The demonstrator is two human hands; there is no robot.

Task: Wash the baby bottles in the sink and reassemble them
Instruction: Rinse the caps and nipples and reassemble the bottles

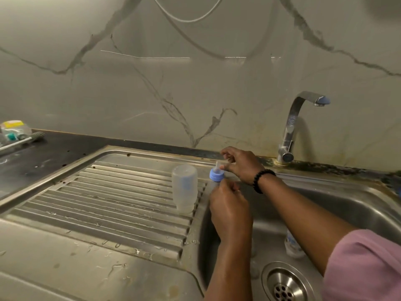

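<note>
- Left hand (230, 210) grips a bottle, mostly hidden, at the sink's (358, 205) left edge.
- Right hand (240, 164) pinches the teat (217, 165) in its blue collar (214, 175).
- Another bottle (184, 187) stands inverted on the drainer (108, 203), seemingly.

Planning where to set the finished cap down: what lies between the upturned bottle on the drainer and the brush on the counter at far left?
In the head view, only bare ribbed drainer and dark counter separate the upturned bottle from the brush.
</note>
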